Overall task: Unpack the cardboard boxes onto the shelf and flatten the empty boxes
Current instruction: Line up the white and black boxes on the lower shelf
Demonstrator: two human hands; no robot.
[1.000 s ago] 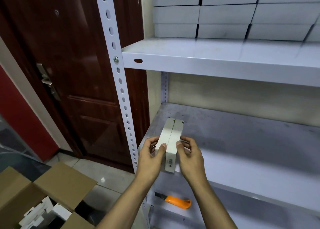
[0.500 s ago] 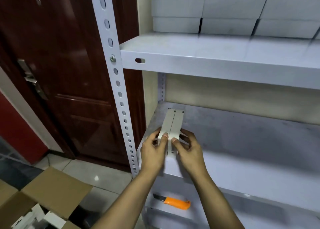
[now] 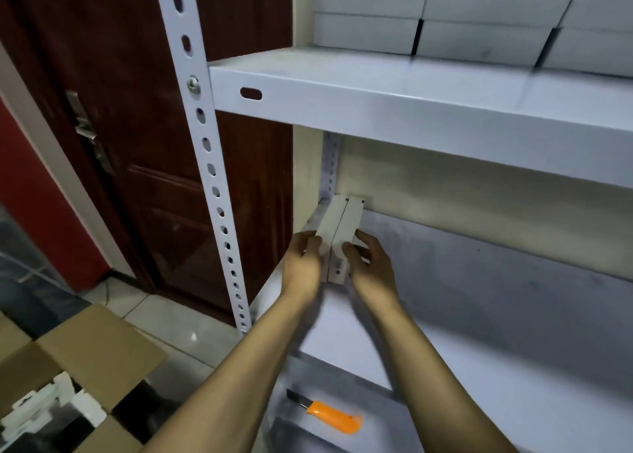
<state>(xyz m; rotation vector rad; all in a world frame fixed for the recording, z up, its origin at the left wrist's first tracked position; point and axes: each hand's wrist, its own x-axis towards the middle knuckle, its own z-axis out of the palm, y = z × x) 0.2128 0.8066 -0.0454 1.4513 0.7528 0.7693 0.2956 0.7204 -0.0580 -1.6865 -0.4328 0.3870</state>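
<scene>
Head view: two white boxes pinched between both hands' fingers

Orange utility knife, brown door

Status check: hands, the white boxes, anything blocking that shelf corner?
Left hand and right hand grip two white boxes, upright side by side on middle shelf, far ends at back-left corner. Nothing in the way.

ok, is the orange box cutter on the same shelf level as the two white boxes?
No, the orange box cutter lies on the shelf level below the one where both hands hold the two white boxes.
</scene>
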